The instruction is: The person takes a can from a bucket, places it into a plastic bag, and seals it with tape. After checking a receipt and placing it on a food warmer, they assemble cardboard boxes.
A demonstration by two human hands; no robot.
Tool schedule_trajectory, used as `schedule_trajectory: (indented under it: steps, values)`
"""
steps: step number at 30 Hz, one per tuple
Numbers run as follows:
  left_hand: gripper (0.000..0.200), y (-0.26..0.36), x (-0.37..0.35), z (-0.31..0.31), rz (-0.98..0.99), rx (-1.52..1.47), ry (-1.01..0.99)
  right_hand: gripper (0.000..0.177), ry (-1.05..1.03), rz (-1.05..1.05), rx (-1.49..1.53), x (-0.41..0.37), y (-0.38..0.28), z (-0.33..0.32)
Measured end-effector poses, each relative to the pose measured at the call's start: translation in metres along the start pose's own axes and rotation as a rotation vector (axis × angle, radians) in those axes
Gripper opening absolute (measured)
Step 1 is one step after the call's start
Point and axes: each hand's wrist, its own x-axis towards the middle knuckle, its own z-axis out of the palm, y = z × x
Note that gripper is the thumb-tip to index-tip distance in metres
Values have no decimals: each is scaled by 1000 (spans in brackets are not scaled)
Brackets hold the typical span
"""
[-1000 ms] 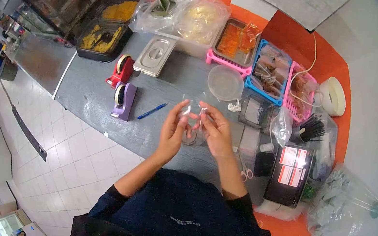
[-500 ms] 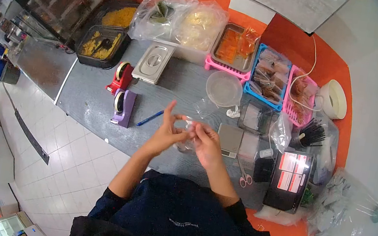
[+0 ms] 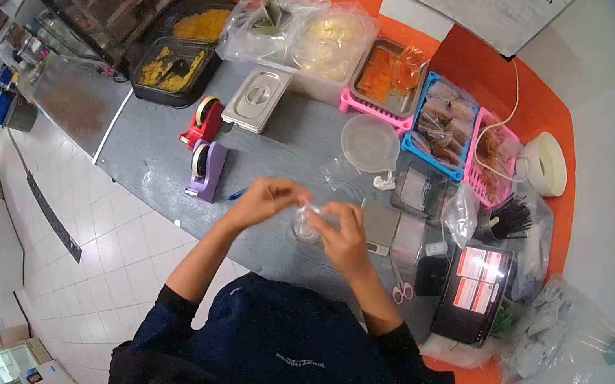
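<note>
Over the near part of the grey counter [image 3: 147, 144], my left hand [image 3: 265, 196] and my right hand [image 3: 341, 233] meet around a small clear plastic bag [image 3: 308, 220]. Both pinch its top, and something small and round sits in its bottom, resting close to the counter. A blue pen [image 3: 235, 194] lies just left of my left hand, partly hidden by it. A small grey scale [image 3: 380, 226] sits right of my right hand. A loose clear bag [image 3: 338, 173] lies on the counter just beyond my hands.
Purple [image 3: 205, 168] and red [image 3: 203, 121] tape dispensers stand to the left. Behind are a steel lidded pan [image 3: 257, 98], a clear round lid [image 3: 370, 142], food trays, pink and blue baskets [image 3: 445, 125] of packets. Scissors [image 3: 398, 285] and a black box [image 3: 471, 292] lie right.
My hands have lowered the small bag from chest height toward the counter and closed in on its top. My left fingers, spread before, are now curled on it.
</note>
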Motion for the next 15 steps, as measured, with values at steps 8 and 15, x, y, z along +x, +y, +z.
schedule_trajectory:
  steps: [8, 15]
  values:
    - [11, -39, -1, -23, 40, 18, 236, 19, 105, 358, 386, -62, -22, 3]
    - [9, -2, 2, 10, 78, -135, 258, 10, 138, 380, 631, -29, -2, 5]
